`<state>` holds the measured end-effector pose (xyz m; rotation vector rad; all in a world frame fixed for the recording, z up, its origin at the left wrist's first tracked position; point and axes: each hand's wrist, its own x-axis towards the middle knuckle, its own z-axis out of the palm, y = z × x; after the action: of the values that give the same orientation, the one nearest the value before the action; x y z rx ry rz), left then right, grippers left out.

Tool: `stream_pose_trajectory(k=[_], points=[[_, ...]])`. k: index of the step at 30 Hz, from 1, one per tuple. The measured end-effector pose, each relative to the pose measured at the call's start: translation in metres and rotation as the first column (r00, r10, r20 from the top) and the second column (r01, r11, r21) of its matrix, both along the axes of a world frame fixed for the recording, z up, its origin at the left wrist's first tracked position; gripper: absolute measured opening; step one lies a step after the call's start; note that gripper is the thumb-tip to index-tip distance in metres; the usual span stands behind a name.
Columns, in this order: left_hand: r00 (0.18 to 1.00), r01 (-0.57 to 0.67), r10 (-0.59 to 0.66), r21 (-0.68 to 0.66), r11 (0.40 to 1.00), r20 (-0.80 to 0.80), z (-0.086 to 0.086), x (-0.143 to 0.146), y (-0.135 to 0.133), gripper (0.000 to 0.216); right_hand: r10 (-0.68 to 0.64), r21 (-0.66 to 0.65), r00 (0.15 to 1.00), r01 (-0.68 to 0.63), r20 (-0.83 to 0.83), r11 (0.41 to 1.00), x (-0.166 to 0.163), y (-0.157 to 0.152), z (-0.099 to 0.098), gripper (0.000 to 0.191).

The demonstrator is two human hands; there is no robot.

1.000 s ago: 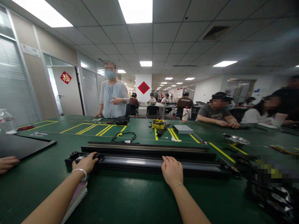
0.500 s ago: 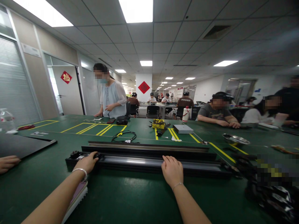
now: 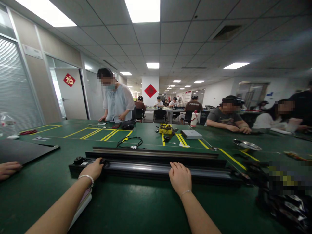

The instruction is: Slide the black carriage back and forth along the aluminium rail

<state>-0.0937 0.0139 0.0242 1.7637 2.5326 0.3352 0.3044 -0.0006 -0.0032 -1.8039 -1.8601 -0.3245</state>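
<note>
A long black rail assembly with a shiny metal strip (image 3: pixel 141 168) lies across the green table (image 3: pixel 136 208) in front of me. My left hand (image 3: pixel 92 169) rests on its left end, fingers curled over the near edge, a silver bracelet on the wrist. My right hand (image 3: pixel 179 177) lies on the middle of the rail, fingers together and bent over its front edge. A second long black rail (image 3: pixel 156 152) lies just behind the first.
A black cable (image 3: pixel 130 141), a yellow device (image 3: pixel 165 128) and a grey box (image 3: pixel 191 134) lie farther back. A metal bowl (image 3: pixel 246 145) sits right. Another person's hand (image 3: pixel 8 169) rests at the left edge beside a black panel (image 3: pixel 21 150). Several people sit or stand around.
My left hand has shifted slightly right along the rail. The standing person across the table has bent down toward the tabletop. My right hand stays put.
</note>
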Motion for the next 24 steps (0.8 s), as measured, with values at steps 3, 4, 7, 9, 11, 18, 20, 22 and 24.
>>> stream_pose_trajectory(k=[3,4,7,9,11,18,20,22,24], points=[[1.0,0.001,-0.001,-0.008,1.0,0.002,0.0011,0.0002,-0.0016,0.048,-0.002,0.001,1.0,0.002,0.001,1.0,0.0002,0.0018,-0.002,0.04],[1.0,0.001,-0.001,-0.012,1.0,0.003,0.0018,0.0002,-0.0018,0.048,-0.001,0.001,1.0,0.001,0.001,1.0,0.0002,0.0021,-0.0024,0.04],[1.0,0.001,-0.001,-0.027,1.0,0.004,0.0039,-0.0001,-0.0015,0.047,-0.002,-0.001,1.0,0.002,0.0,1.0,-0.0002,0.0017,-0.0019,0.04],[1.0,0.004,-0.004,-0.035,0.999,0.004,0.005,-0.0002,-0.001,0.047,-0.002,-0.005,1.0,0.002,0.001,1.0,-0.0005,0.0006,-0.0004,0.04],[1.0,0.01,-0.01,-0.041,0.999,0.005,0.0057,-0.0003,-0.0007,0.046,0.001,-0.012,1.0,0.0,0.002,1.0,-0.0008,-0.0007,0.0014,0.04],[1.0,0.022,-0.022,-0.027,0.999,0.006,0.0037,-0.0022,0.0012,0.046,-0.005,-0.012,1.0,0.005,-0.003,1.0,-0.0009,-0.0007,0.0017,0.04],[1.0,0.023,-0.023,-0.017,1.0,0.005,0.0027,-0.0029,0.0019,0.045,-0.001,-0.005,1.0,0.001,-0.007,1.0,-0.0004,-0.0002,0.001,0.04],[1.0,0.023,-0.022,-0.009,1.0,0.004,0.0022,-0.0033,0.0024,0.045,0.005,-0.003,1.0,-0.005,-0.011,1.0,0.0001,0.0001,0.0004,0.04],[1.0,0.023,-0.023,-0.006,1.0,0.002,0.0023,-0.0032,0.0027,0.044,0.009,-0.006,1.0,-0.009,-0.012,1.0,0.0004,0.0003,0.0001,0.04]])
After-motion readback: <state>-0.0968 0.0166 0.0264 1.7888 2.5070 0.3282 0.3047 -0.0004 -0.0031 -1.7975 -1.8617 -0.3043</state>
